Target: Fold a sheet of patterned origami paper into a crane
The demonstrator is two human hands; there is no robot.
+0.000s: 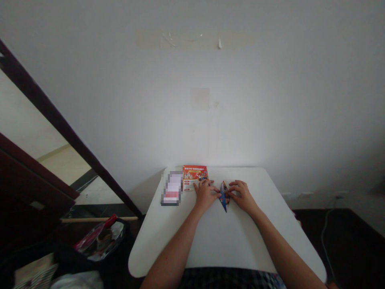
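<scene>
A small folded piece of coloured paper [223,196], blue with red print and coming to a point toward me, lies on the white table [228,237]. My left hand [205,194] rests palm down at its left side, fingers pinching its edge. My right hand [242,195] grips its right side with curled fingers. Both hands hold the paper between them near the table's far middle.
An orange-red leaflet [195,175] lies flat at the table's far edge, partly under my left hand. A blurred-out flat object [172,188] lies left of it. A white wall stands behind the table. A dark bag with clear plastic [99,239] sits on the floor at left.
</scene>
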